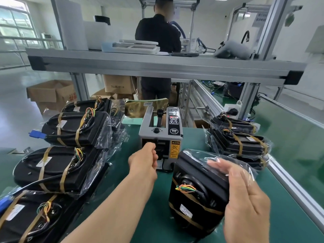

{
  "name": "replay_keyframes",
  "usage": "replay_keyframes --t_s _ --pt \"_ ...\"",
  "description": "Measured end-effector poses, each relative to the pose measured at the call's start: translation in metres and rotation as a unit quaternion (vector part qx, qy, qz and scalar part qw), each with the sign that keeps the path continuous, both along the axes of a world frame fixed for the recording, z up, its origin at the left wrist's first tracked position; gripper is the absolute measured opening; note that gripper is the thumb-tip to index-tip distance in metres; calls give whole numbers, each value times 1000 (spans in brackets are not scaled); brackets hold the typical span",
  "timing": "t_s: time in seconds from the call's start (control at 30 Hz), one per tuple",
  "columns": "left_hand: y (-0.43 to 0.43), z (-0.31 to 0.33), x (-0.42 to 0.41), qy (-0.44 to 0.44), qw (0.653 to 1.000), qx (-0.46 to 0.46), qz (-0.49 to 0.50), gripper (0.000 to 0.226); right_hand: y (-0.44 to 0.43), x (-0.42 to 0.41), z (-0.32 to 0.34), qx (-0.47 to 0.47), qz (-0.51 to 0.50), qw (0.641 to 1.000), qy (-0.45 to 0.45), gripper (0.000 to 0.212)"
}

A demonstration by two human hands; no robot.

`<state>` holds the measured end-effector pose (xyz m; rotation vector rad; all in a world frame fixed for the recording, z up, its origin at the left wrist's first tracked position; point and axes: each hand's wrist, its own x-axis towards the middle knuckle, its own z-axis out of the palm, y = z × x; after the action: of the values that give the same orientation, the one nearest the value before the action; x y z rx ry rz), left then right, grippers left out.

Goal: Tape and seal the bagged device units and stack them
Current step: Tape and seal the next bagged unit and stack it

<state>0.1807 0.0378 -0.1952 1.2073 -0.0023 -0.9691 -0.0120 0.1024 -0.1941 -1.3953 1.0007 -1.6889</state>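
Bag: clear plastic bag holds black device unit.
Right grip: open, flat fingers press the unit's right side.
Left grip: curled at grey tape dispenser, hold unclear.

The left hand hides its fingertips at the tape dispenser; its grip cannot be told.

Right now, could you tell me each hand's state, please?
Left hand: at grey tape dispenser, cannot tell.
Right hand: open, pressing clear-bagged black device unit.
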Motion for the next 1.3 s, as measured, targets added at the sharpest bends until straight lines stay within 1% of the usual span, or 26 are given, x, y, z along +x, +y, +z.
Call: replay_keyframes --t_s 0.07,0.1,0.17,0.2,0.3,0.4,0.47,0.57,0.73,0.83,1.13,1.3 --pt "21 9 -2 -77 994 -61 -45 21 0 1 -3 5 4 1000 -22 32" --pt "34 16 -4 -120 985 -100 -80 22 1 1 -3 12 11 999 -34 32" --pt "63 31 -10 -203 954 -159 -150 24 2 2 -1 31 25 998 -55 32" --pt "76 39 -14 -239 938 -172 -181 21 2 2 1 36 30 997 -56 31" --pt "105 55 -32 -316 900 -159 -256 23 5 4 4 47 53 996 -46 32" --pt "111 59 -47 -359 884 -133 -268 14 9 7 5 57 56 996 -33 29" --pt "109 59 -48 -379 879 -116 -264 11 11 9 5 59 48 997 -34 31" --pt "105 59 -47 -385 874 -103 -278 16 14 12 4 52 38 998 -13 32" --pt "107 57 -49 -377 879 -105 -272 13 17 14 3 45 19 999 1 34" --pt "107 55 -48 -387 874 -106 -275 13 18 14 3 46 18 999 1 34" --pt "106 47 -48 -470 848 -56 -239 12 22 15 8 37 25 999 -16 34" --pt "106 43 -48 -496 839 -43 -222 12 24 15 11 31 24 999 -7 34"
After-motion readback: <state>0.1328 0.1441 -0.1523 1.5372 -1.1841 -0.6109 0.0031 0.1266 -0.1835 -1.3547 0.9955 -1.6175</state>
